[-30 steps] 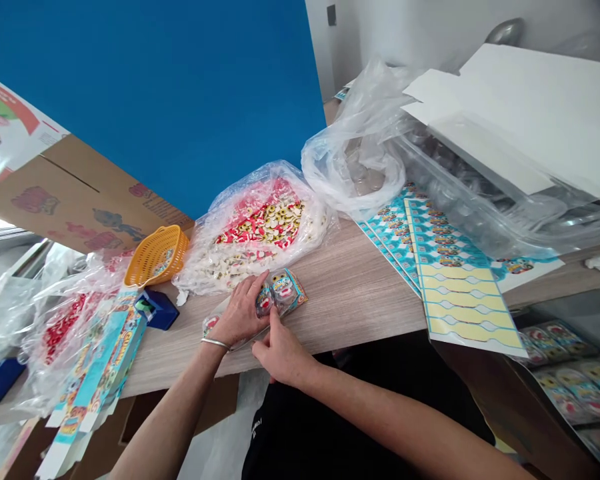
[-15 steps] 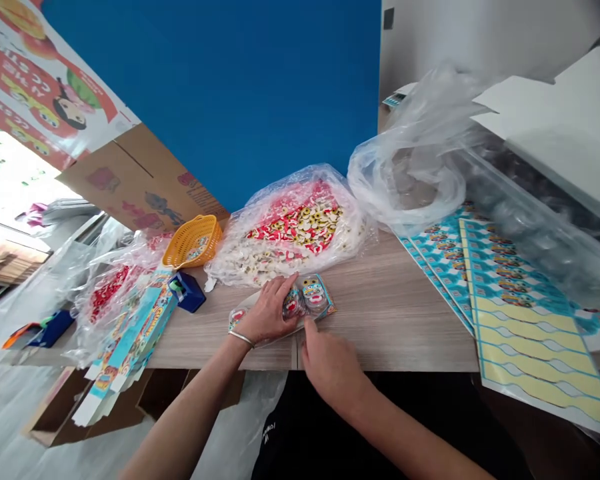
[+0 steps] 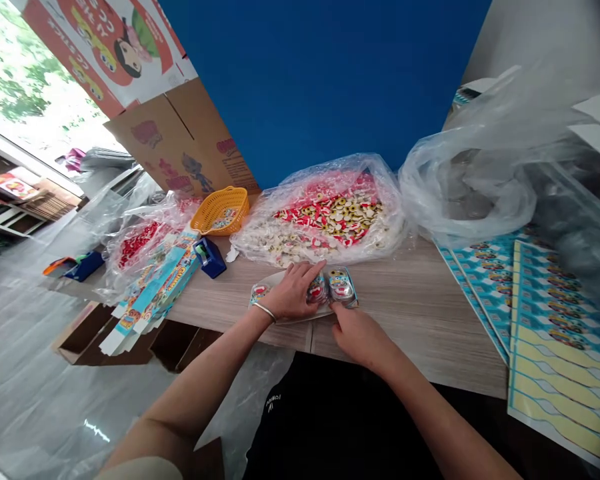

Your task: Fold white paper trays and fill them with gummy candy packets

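Observation:
A long, narrow pack (image 3: 261, 291) with clear domed plastic cups lies on the table in front of me; red, white and yellow pieces show inside the cups. My left hand (image 3: 296, 293) lies across its middle, fingers along the far side and thumb on the near side, covering part of it. At the right end, a clear cup (image 3: 341, 288) sits against a blue printed edge. My right hand (image 3: 360, 333) is curled, its fingertips touching the near edge beside that cup. What lies under those fingertips is hidden.
Behind the pack is a big clear bag (image 3: 330, 207) of small red, white and yellow pieces. A yellow basket (image 3: 221, 212), a blue tape dispenser (image 3: 210, 259) and printed cardboard strips (image 3: 165, 287) are left. Printed sheets (image 3: 555, 333) and a plastic bag (image 3: 465, 193) occupy the right.
The camera view has turned, so the table and everything on it appear farther right and slightly higher. Both hands stay at the pack, with hardly any change in their hold.

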`<move>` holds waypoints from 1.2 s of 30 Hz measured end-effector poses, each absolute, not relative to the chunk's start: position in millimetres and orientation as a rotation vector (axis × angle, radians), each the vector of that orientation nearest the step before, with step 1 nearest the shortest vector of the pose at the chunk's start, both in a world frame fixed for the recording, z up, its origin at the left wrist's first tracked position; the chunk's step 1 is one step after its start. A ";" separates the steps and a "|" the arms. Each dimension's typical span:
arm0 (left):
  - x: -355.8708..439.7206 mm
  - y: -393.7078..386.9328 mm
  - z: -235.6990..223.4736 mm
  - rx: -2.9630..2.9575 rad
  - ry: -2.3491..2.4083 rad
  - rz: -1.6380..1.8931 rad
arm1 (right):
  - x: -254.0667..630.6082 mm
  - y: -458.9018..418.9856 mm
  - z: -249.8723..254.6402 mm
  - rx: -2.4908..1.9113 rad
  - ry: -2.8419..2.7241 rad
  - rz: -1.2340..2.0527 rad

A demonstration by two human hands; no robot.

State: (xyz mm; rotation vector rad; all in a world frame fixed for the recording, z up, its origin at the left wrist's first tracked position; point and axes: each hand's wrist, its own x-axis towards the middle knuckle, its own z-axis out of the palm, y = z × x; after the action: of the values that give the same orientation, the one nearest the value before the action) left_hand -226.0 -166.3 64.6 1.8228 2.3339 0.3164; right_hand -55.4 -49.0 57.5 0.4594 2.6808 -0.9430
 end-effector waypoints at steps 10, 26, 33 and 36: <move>-228.6 -166.8 64.9 1.853 2.325 0.301 | -56.9 -56.8 57.5 0.476 2.644 -1.151; -227.8 -165.5 66.2 1.839 2.345 0.216 | -57.7 -91.1 64.2 0.624 2.618 -1.252; -228.9 -166.4 58.7 1.840 2.377 0.129 | -56.9 -82.4 76.7 0.599 2.687 -1.094; -226.9 -166.2 59.8 1.850 2.375 0.117 | -58.8 -71.4 86.6 0.500 2.721 -0.899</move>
State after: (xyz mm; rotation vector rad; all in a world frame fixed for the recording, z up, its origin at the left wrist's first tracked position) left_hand -226.9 -166.2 59.8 1.8498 2.3747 0.1175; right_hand -58.8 -71.4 86.6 0.4995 2.7210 -0.8988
